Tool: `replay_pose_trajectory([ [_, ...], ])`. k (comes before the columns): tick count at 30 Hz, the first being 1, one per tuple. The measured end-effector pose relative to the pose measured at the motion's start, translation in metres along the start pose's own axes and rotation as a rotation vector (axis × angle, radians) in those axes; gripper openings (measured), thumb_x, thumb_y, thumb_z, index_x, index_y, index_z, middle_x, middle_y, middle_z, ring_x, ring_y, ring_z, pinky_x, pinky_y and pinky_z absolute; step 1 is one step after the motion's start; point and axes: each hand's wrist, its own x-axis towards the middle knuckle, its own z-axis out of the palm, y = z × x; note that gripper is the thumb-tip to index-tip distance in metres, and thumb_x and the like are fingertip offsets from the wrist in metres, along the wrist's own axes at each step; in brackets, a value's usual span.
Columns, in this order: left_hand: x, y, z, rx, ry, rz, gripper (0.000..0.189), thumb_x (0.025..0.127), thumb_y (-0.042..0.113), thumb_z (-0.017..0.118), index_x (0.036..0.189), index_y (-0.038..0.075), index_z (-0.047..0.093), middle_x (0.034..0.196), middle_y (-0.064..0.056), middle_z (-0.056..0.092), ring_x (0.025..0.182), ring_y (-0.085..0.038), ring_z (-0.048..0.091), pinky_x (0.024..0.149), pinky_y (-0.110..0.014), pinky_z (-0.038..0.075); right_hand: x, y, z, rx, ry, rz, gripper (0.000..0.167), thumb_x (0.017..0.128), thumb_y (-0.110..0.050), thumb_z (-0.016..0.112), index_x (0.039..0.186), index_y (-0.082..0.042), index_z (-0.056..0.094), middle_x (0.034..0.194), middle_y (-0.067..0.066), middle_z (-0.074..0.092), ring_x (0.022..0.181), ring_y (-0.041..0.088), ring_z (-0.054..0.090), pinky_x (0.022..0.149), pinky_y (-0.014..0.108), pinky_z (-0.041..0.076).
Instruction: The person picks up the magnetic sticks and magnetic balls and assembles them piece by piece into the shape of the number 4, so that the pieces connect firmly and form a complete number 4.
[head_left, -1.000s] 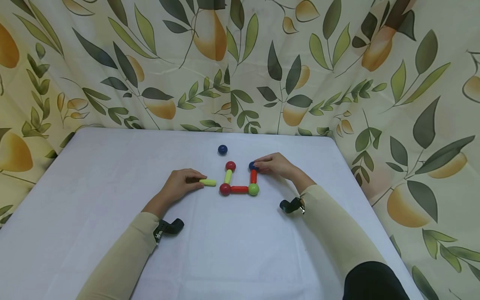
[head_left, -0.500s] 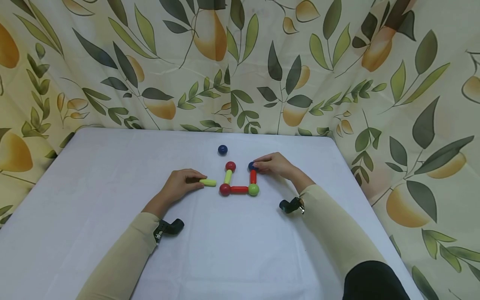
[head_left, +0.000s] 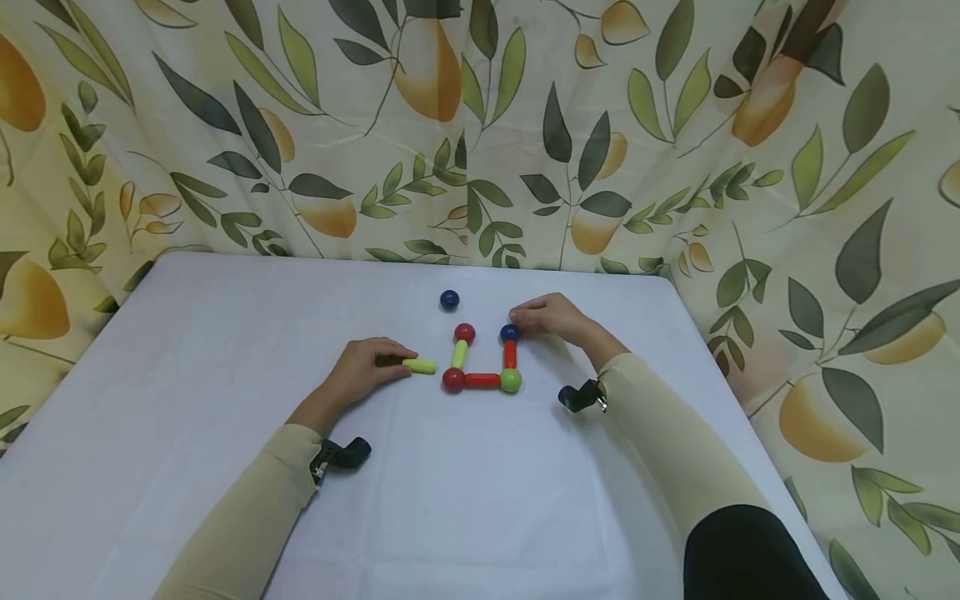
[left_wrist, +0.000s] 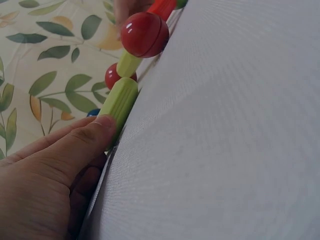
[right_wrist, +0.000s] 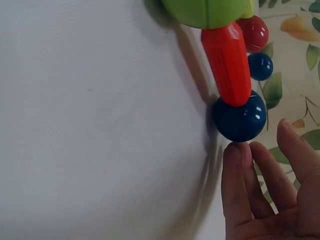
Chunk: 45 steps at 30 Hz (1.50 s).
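My left hand (head_left: 363,364) pinches a short yellow-green rod (left_wrist: 119,102), whose free end points at the joined pieces. Those pieces make a three-sided frame: a red ball (head_left: 465,333), a yellow-green rod (head_left: 460,354), a nearer red ball (head_left: 453,381), a red rod (head_left: 482,381), a green ball (head_left: 511,381), another red rod (right_wrist: 229,65) and a blue ball (right_wrist: 241,117). Beside that blue ball is my right hand (head_left: 553,317), fingers relaxed and spread in the right wrist view, not gripping it. Whether a fingertip still touches the ball, I cannot tell.
A loose dark blue ball (head_left: 449,300) lies behind the frame, toward the far table edge. White cloth covers the table (head_left: 465,500). A leaf-and-fruit patterned curtain (head_left: 315,125) hangs behind and to the sides.
My right hand has let go of the blue ball at the frame's corner and lifted slightly away from it. My left hand keeps its pinch on the yellow-green rod. The head view shifted slightly.
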Motion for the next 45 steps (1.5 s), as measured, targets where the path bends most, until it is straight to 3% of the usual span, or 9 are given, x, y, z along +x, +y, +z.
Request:
replay_pose_trajectory([
  [8, 0.001, -0.001, 0.001, 0.005, 0.005, 0.004, 0.027, 0.086, 0.022, 0.078, 0.112, 0.02, 0.076, 0.112, 0.0, 0.072, 0.109, -0.019, 0.063, 0.098, -0.041, 0.05, 0.019, -0.018, 0.005, 0.059, 0.068, 0.022, 0.046, 0.095, -0.034, 0.065, 0.133, -0.009, 0.062, 0.128, 0.011, 0.066, 0.116, 0.024, 0.064, 0.104, 0.035, 0.048],
  [21, -0.002, -0.003, 0.001, 0.015, 0.053, 0.011, 0.026, 0.085, 0.02, 0.079, 0.11, 0.019, 0.076, 0.111, 0.0, 0.073, 0.106, -0.018, 0.066, 0.096, -0.04, 0.052, 0.046, -0.046, 0.041, 0.2, 0.085, -0.014, 0.047, 0.092, -0.022, 0.07, 0.134, -0.003, 0.06, 0.127, 0.015, 0.065, 0.114, 0.027, 0.065, 0.095, 0.031, 0.053],
  [31, -0.004, -0.003, -0.001, 0.012, 0.084, 0.023, 0.023, 0.084, 0.019, 0.079, 0.107, 0.017, 0.077, 0.105, 0.0, 0.074, 0.095, -0.014, 0.067, 0.087, -0.035, 0.056, 0.052, -0.053, 0.059, 0.119, 0.105, -0.091, 0.051, 0.09, -0.02, 0.073, 0.138, -0.007, 0.057, 0.136, 0.012, 0.06, 0.11, 0.024, 0.064, 0.095, 0.031, 0.053],
  [35, -0.004, -0.004, -0.001, 0.015, 0.095, 0.035, 0.023, 0.084, 0.019, 0.08, 0.106, 0.017, 0.077, 0.103, 0.001, 0.074, 0.092, -0.013, 0.066, 0.084, -0.033, 0.056, 0.052, -0.057, 0.061, 0.135, 0.092, -0.092, 0.052, 0.089, -0.016, 0.074, 0.137, -0.007, 0.057, 0.137, 0.013, 0.059, 0.114, 0.026, 0.063, 0.097, 0.033, 0.052],
  [41, -0.003, -0.004, 0.0, 0.009, 0.097, 0.04, 0.022, 0.083, 0.018, 0.08, 0.105, 0.016, 0.077, 0.101, 0.0, 0.074, 0.088, -0.012, 0.066, 0.08, -0.031, 0.055, 0.055, -0.059, 0.067, 0.105, 0.112, -0.087, 0.049, 0.087, -0.02, 0.077, 0.132, -0.006, 0.062, 0.133, 0.012, 0.062, 0.103, 0.019, 0.067, 0.088, 0.027, 0.055],
  [45, -0.003, -0.005, 0.001, 0.008, 0.096, 0.039, 0.022, 0.083, 0.018, 0.08, 0.105, 0.016, 0.077, 0.1, 0.0, 0.074, 0.087, -0.012, 0.065, 0.079, -0.031, 0.056, 0.057, -0.06, 0.07, 0.094, 0.125, -0.066, 0.047, 0.09, -0.021, 0.074, 0.133, -0.007, 0.061, 0.135, 0.011, 0.06, 0.107, 0.022, 0.066, 0.092, 0.028, 0.054],
])
